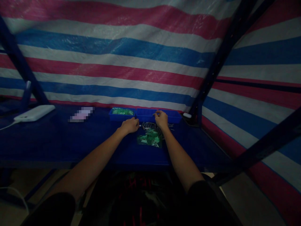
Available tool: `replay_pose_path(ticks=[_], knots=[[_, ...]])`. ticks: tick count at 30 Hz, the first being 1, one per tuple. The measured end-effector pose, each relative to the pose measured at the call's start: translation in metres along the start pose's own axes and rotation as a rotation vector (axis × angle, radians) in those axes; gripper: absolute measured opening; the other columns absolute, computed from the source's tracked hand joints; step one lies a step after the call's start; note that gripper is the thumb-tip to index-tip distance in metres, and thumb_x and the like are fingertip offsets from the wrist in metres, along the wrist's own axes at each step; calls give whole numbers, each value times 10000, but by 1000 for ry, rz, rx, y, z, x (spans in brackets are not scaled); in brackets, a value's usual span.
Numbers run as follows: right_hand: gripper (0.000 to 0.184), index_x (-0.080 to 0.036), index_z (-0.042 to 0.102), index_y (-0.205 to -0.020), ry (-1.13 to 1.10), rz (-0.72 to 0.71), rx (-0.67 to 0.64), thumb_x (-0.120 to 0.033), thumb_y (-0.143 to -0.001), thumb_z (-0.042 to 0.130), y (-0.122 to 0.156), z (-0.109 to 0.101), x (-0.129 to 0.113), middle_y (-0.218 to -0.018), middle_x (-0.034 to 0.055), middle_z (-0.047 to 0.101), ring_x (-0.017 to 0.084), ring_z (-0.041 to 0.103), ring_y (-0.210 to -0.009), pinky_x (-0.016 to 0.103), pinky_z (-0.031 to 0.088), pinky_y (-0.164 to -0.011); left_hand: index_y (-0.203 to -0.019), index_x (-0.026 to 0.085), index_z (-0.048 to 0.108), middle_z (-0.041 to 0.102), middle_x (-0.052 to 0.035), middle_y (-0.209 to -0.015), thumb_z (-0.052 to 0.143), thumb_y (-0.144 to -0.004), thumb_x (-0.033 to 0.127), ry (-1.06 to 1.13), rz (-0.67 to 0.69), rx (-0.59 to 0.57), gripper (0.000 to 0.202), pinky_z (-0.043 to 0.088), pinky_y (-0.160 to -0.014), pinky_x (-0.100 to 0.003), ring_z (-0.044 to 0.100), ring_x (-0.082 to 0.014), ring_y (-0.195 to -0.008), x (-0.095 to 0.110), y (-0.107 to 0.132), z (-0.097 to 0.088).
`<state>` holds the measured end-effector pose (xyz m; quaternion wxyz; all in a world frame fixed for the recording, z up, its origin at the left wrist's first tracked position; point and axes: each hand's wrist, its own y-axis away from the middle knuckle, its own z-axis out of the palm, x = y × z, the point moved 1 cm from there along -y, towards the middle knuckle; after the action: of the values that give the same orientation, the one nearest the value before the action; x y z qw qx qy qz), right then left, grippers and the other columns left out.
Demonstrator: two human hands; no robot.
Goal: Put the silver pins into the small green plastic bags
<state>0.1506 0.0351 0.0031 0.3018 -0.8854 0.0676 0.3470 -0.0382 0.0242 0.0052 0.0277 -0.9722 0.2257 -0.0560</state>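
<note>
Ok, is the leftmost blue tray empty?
No, the leftmost blue tray is filled with green pieces.

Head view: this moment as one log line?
left hand: at metal pins; right hand: by blue trays; green pieces: on table

Short black sleeves (pixel 54 209) and red-printed dark clothing (pixel 141 194) are worn; left grip (pixel 129 125) and right grip (pixel 161 119) bare.
</note>
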Motion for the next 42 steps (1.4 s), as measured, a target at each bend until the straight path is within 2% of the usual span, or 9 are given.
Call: replay_pose_path(ticks=[5, 15, 21, 26, 33, 38, 42], knots=[[251, -158, 650, -905, 2, 25, 2, -293, -737, 521, -2, 1, 4, -702, 44, 639, 163, 560, -638, 254, 393, -621, -964, 215, 554, 565, -85, -1055, 422, -791, 350, -10, 28, -33, 256, 452, -782, -349, 580, -244, -931, 3, -1, -1], [266, -174, 649, -858, 49, 58, -6, -378, -742, 523, -2, 2, 8, -720, 56, 629, 179, 560, -667, 271, 391, -628, -939, 208, 577, 590, -90, -1041, 429, -783, 343, 5, 57, -15, 254, 454, -758, -340, 593, -242, -906, 3, -3, 2], [249, -182, 644, -843, 36, 77, -11, -374, -742, 522, -2, 2, 11, -683, 46, 609, 175, 545, -640, 269, 388, -618, -893, 217, 599, 654, -73, -939, 472, -762, 349, 116, -13, -3, 225, 446, -718, -313, 614, -239, -852, -1, -6, 1], [285, -160, 624, -914, -52, -26, -26, -367, -761, 501, 3, 3, -2, -627, 23, 583, 151, 509, -573, 256, 381, -599, -862, 209, 593, 670, -64, -848, 488, -763, 410, 251, -49, 85, 248, 427, -631, -282, 621, -221, -765, -5, -11, 2], [202, -176, 630, -886, -110, -310, -291, -256, -763, 491, 21, 6, -31, -622, -6, 580, 125, 509, -568, 230, 371, -572, -884, 158, 562, 633, -48, -738, 496, -772, 336, 505, 77, 218, 220, 404, -586, -254, 582, -165, -659, -1, -16, 4], [159, -170, 619, -829, -135, -321, -340, -210, -747, 490, 24, 4, -34, -644, -6, 586, 121, 520, -583, 227, 373, -564, -848, 142, 558, 609, -38, -744, 509, -756, 305, 700, 85, 277, 193, 407, -597, -254, 554, -144, -638, 0, -19, 3], [202, -165, 584, -911, -187, -331, -373, -241, -733, 526, 25, 2, -35, -600, -31, 541, 107, 490, -537, 216, 360, -531, -819, 133, 555, 580, -11, -705, 480, -777, 298, 953, 12, 219, 186, 407, -574, -230, 524, -108, -576, 2, -15, -4]])
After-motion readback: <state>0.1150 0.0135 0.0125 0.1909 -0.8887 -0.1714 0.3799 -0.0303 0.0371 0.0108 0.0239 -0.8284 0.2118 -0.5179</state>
